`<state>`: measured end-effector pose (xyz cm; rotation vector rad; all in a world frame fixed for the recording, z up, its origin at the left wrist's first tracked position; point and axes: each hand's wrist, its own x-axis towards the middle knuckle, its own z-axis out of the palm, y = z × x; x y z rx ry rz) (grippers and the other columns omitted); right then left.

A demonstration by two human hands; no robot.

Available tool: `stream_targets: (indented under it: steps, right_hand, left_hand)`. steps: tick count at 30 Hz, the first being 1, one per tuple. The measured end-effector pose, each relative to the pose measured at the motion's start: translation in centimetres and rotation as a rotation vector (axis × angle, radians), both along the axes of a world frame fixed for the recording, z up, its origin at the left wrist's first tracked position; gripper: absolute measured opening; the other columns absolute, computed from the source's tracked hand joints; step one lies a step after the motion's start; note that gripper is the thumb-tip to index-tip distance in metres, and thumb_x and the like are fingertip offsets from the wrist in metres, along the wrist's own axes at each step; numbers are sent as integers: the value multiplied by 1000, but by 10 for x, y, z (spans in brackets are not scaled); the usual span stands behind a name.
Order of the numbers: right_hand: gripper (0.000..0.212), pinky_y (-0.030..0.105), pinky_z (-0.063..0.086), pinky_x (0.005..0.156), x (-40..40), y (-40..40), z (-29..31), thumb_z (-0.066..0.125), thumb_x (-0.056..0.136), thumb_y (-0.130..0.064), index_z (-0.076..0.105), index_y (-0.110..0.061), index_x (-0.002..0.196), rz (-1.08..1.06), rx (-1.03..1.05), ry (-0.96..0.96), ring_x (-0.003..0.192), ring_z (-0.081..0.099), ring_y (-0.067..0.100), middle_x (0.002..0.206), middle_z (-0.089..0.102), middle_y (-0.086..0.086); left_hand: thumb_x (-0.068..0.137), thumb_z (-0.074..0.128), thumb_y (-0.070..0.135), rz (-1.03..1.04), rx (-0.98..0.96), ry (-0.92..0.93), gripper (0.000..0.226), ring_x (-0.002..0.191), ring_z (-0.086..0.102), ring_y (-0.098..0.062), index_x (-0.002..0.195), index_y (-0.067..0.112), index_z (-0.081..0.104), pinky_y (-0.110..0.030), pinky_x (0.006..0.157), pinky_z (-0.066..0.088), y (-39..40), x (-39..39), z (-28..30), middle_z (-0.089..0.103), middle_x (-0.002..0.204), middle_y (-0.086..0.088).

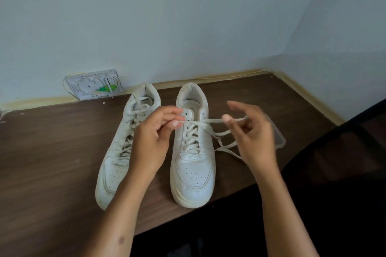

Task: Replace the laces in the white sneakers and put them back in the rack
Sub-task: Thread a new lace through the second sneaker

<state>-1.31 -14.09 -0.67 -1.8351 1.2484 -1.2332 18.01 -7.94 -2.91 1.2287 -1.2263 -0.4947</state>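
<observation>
Left hand [155,131] covers the middle of the left sneaker [125,152] — its laces show only above and beside the wrist. Whether the lace end actually sits in the fingertips is hard to make out; fingers are curled together at the top eyelets of the right sneaker [193,152], seemingly pinching the lace [211,120] there. A clear plastic piece [278,137] lies behind the right hand [254,133], mostly hidden; what it is, cannot tell. A dark mass at lower right is cut off by the frame edge.

Two white sneakers, toes toward the person, side by side on the brown counter [52,152], just under and between the hands. Leather is scuffed and off-white, toe boxes perforated. Left one laced to the top. Right one laced most of the way — the lace crosses the top eyelets and runs taut to the right hand, which pinches it between thumb and forefinger, other fingers spread. Loose lace trails on the counter below that hand.

One pale tray [94,84] with a green bit leans on the wall, beyond the left hand.
</observation>
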Motion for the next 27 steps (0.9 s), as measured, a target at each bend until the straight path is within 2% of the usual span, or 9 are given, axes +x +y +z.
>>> stream_targets:
  steps: [4,9,13,15,17,21,22,25,27]
  right_hand:
    - [29,24,56,70,25,8,-7,72,87,-20,69,-20,115,303,129,-73,75,68,6,99,72,-4]
    - [12,17,53,74,27,5,-13,73,87,-15,75,-18,98,176,57,-35,83,68,2,90,73,-10]
    - [9,15,52,71,22,5,-14,70,90,-14,72,-18,98,93,-70,69,81,65,5,90,68,-9]
    - [9,12,49,68,21,6,-14,70,90,-15,72,-17,98,84,-109,92,80,63,5,89,66,-8]
    - [9,9,46,67,22,7,-13,70,89,-15,73,-17,98,81,-139,107,80,61,4,87,65,-8]
    - [9,9,46,67,24,9,-13,70,90,-15,73,-16,98,63,-160,113,81,60,4,89,63,-7]
    - [9,9,46,67,24,9,-12,70,90,-14,73,-16,98,59,-167,112,81,59,3,90,63,-7]
    - [10,10,46,67,28,10,-12,70,90,-15,73,-16,100,64,-185,119,81,59,4,91,61,-8]
    - [11,14,49,67,32,11,-14,69,92,-17,74,-15,101,85,-190,128,79,59,6,92,61,-6]
  left_hand:
    - [92,63,2,-34,-38,-59,26,94,71,-11,112,18,64,-28,86,55,-1,-13,3,74,95,5]
    - [95,57,0,18,-71,-208,33,102,66,-8,123,17,60,-23,88,52,-4,-22,2,69,105,4]
    - [74,47,-16,66,91,-692,86,136,34,-14,148,27,38,-31,113,29,-10,-11,-5,37,151,11]
    - [73,51,-17,-18,239,-756,99,142,19,-13,153,34,20,-20,116,16,-11,-7,-8,18,158,18]
    - [79,48,-20,-55,282,-749,98,136,20,-10,153,37,19,-6,104,16,-12,-2,-11,15,156,24]
    - [86,50,-18,-42,210,-672,81,119,36,-10,141,40,39,-5,92,33,-14,5,-11,29,145,25]
    - [87,52,-16,-42,170,-642,74,115,41,-10,135,39,43,-8,93,38,-15,7,-11,34,140,25]
    - [88,61,-6,-33,79,-582,54,108,54,-18,122,35,51,-36,91,52,-15,13,-12,46,128,20]
    - [86,66,0,-14,55,-555,47,101,58,-18,116,34,53,-43,85,55,-14,15,-11,49,120,20]
